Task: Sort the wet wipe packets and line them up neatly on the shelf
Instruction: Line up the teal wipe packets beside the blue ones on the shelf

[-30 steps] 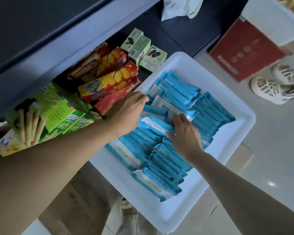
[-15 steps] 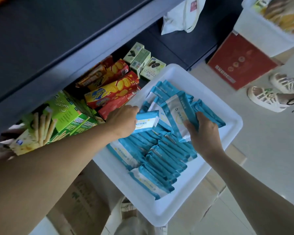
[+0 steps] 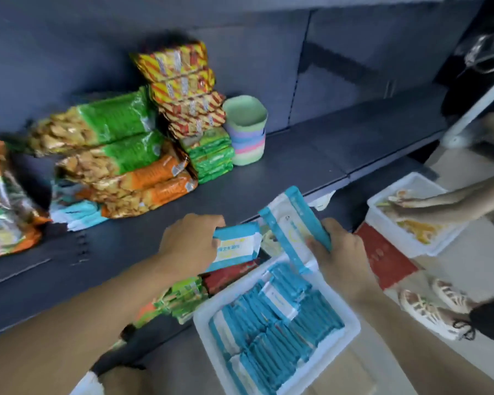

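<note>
Wet wipe packets: one small packet (image 3: 236,246) gripped in the left hand (image 3: 190,243), frame centre; several long packets (image 3: 294,223) clutched in the right hand (image 3: 340,252). Remainder in white tray (image 3: 351,323), lower right. Dark shelf (image 3: 297,163) above. Risk: loose right-hand bundle fanning, slipping.

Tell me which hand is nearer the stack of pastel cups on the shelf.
Left. The left hand holds a packet just below and left of the pastel cups; the right hand holds its packets farther off, lower right.
</note>
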Demonstrator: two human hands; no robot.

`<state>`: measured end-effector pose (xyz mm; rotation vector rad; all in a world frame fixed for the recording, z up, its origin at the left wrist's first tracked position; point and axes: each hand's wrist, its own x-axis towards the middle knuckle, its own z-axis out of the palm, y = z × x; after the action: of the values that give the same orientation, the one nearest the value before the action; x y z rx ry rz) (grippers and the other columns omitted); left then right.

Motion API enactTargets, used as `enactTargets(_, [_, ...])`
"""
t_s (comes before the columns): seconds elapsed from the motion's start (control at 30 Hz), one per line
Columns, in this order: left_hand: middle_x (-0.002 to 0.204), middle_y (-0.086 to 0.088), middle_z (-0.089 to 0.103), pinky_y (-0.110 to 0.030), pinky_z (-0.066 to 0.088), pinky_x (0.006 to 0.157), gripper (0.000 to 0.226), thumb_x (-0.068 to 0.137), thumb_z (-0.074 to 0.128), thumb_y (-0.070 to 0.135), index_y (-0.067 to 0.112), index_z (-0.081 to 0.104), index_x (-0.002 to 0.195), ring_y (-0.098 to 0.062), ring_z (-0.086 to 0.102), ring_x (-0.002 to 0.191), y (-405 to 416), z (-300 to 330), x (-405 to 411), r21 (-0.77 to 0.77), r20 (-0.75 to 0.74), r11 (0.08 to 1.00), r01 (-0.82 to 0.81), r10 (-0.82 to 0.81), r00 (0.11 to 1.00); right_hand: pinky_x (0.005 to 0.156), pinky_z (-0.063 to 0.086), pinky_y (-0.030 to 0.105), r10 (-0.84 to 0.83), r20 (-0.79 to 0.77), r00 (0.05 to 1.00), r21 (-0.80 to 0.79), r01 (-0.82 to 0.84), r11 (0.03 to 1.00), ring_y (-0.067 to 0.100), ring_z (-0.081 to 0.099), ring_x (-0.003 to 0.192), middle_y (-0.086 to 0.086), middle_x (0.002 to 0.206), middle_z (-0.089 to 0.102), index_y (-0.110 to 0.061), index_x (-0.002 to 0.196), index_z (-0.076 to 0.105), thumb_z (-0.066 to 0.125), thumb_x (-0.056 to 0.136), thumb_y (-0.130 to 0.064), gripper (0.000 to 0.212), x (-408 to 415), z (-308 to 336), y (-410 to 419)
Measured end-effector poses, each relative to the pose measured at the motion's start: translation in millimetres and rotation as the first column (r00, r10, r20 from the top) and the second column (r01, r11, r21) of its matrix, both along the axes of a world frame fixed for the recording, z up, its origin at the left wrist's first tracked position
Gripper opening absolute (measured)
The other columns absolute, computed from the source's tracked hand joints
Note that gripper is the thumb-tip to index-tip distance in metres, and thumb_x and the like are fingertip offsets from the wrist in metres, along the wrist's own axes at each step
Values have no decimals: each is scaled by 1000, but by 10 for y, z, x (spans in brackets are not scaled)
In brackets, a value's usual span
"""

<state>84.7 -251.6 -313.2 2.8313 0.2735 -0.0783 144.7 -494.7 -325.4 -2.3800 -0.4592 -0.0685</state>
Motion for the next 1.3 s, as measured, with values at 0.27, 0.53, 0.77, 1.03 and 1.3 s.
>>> enactTargets(0.27, [115, -3, 64, -33, 43, 70, 31, 93, 49, 20, 27, 54, 123, -25, 58, 96, 295, 1759, -551, 102, 246, 989, -109, 81, 966, 56, 48, 41, 108, 261, 959, 9, -115, 993, 26, 57, 65, 8, 82, 65, -11, 99, 56, 60, 90, -24, 17, -63, 1734, 478])
enactTargets(0.53, [115, -2, 64, -36, 47, 83, 23, 88, 52, 19, 28, 54, 109, -26, 56, 111, 901, 2870, -872, 149, 443, 950, -275, 185, 877, 60, 50, 47, 224, 452, 863, -23, -240, 970, 34, 58, 69, 11, 80, 64, -10, 103, 53, 57, 91, -26, 20, 32, 2798, 1267])
enactTargets(0.77, [116, -7, 60, -36, 47, 80, 27, 92, 49, 17, 23, 52, 118, -30, 56, 104, 1951, 3363, -509, 175, 462, 912, -371, 257, 849, 62, 50, 47, 262, 496, 828, -59, -269, 961, 33, 59, 73, 10, 89, 65, -12, 103, 51, 55, 92, -31, 23, 465, 3283, 2274])
enactTargets(1.03, [124, -3, 58, -35, 46, 90, 30, 94, 50, 17, 22, 52, 124, -24, 55, 110, 3151, 3342, 439, 84, 361, 952, -295, 247, 899, 60, 54, 44, 271, 408, 872, -94, -255, 962, 20, 63, 73, -1, 103, 65, -19, 102, 49, 54, 93, -35, 19, 1101, 3451, 3164])
enactTargets(1.3, [126, -5, 55, -38, 46, 90, 27, 93, 49, 16, 17, 53, 120, -25, 53, 112, 3604, 3197, 898, 164, 382, 935, -315, 234, 894, 65, 54, 41, 394, 324, 860, -162, -360, 919, 17, 62, 83, -9, 103, 63, -25, 98, 51, 59, 92, -24, 9, 1424, 3471, 3566])
